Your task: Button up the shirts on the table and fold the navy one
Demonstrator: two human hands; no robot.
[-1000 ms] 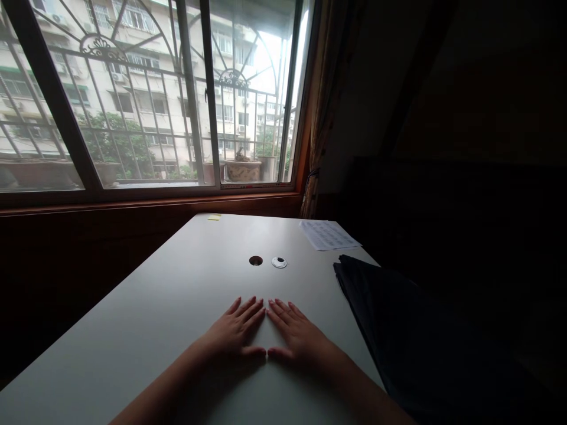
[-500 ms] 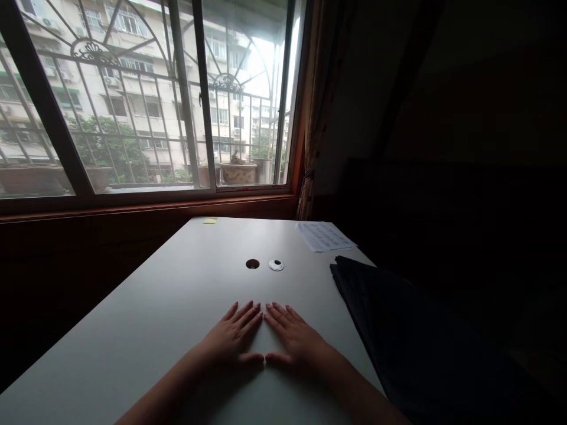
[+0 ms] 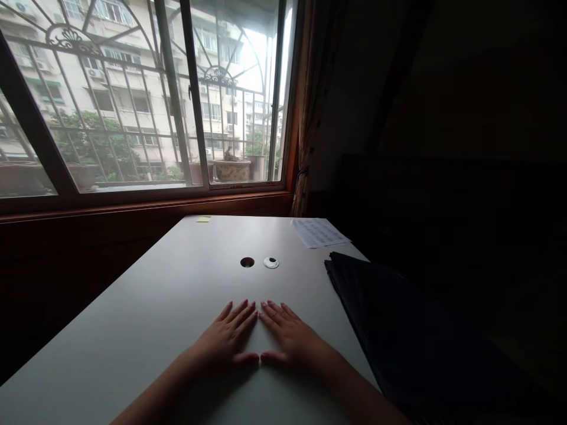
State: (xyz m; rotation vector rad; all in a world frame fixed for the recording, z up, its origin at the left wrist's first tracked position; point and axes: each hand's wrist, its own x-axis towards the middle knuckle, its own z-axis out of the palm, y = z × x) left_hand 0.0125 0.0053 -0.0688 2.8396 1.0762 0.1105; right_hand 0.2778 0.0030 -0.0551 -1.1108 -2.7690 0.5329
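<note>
My left hand [image 3: 225,335] lies palm down on the white table [image 3: 146,307], its fingers stretched out and its thumb pointing right. Mirrored beside it, my right hand [image 3: 292,337] rests flat too, fingers extended and thumb pointing left. The thumb tips almost meet, as do the index fingertips, so a small triangle of tabletop shows between the hands. Neither hand holds anything. Beyond the fingertips are a round hole [image 3: 247,262] in the tabletop and, just right of it, a white round cover [image 3: 271,262] with a dark opening.
Dark folded cloth [image 3: 381,307] covers the table's right side. Printed sheets [image 3: 319,233] lie at the far right corner, and a yellow sticky note [image 3: 204,219] at the far left. Behind the table are a barred window [image 3: 146,100] and a tied curtain [image 3: 303,141].
The camera view has turned slightly right, so the window, table and hands sit further left in the picture. Both hands keep the same flat pose on the table.
</note>
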